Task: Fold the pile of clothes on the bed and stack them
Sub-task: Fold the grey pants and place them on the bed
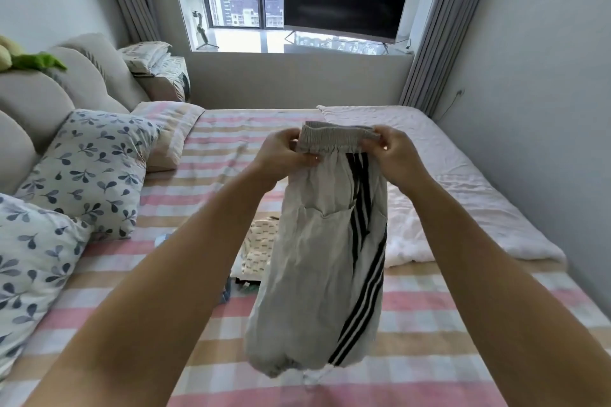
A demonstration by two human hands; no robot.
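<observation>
Left hand (284, 155) and right hand (395, 150) raised over bed (429, 324), each pinching one end of elastic waistband on grey trousers (317, 258). Trousers hang straight down between forearms, black-and-white side stripes facing right, gathered cuffs dangling above pink checked sheet. Fingers of both hands curled tight round waistband. Behind hanging legs, rest of clothes pile (254, 251) lies on sheet, partly hidden. Leaf-print pillows (89, 168) at left; white quilt (446, 195) at right.
</observation>
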